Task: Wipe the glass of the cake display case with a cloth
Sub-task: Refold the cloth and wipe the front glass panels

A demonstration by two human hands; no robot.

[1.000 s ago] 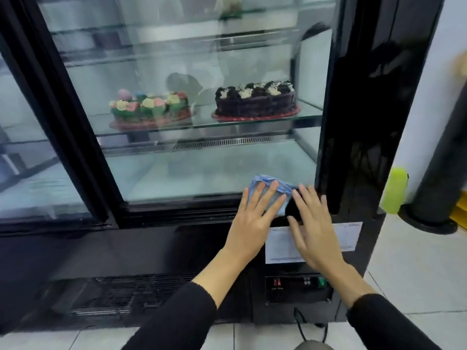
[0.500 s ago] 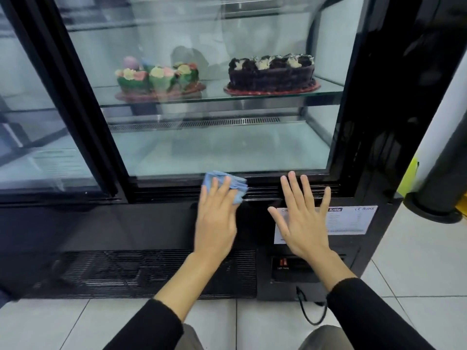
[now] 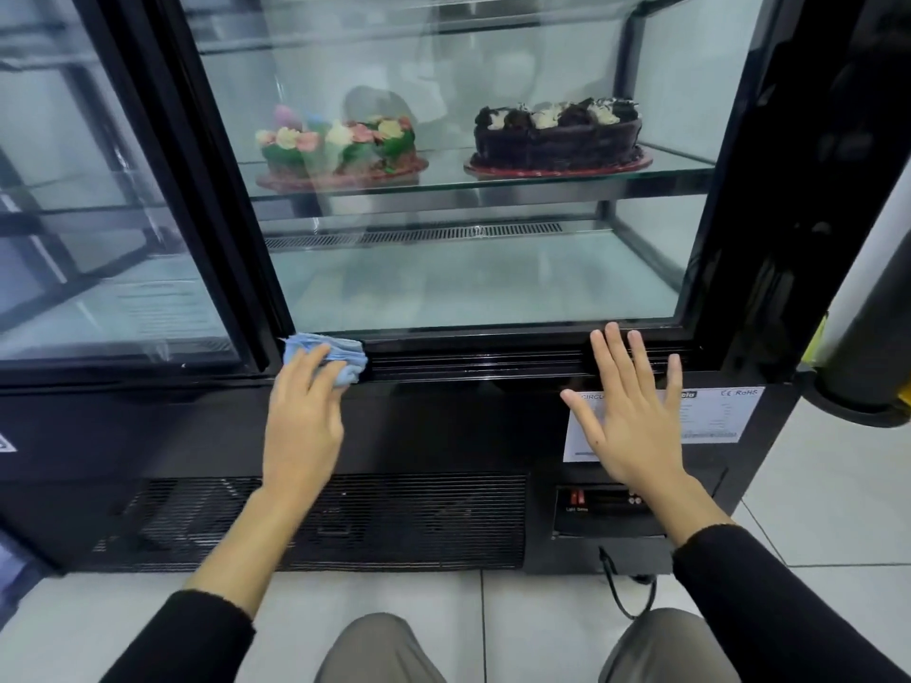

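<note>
Two hands (image 3: 301, 426) (image 3: 633, 426) on case (image 3: 443, 426) (tiled floor (image 3: 828, 510) below).

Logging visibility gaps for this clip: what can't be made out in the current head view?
- Blue cloth: partly covered by the left hand.
- White label: left part hidden by the right hand; small print unreadable.
- Display case: top cut off by the frame edge.
- Flower cake: blurred by reflections on the glass.
</note>
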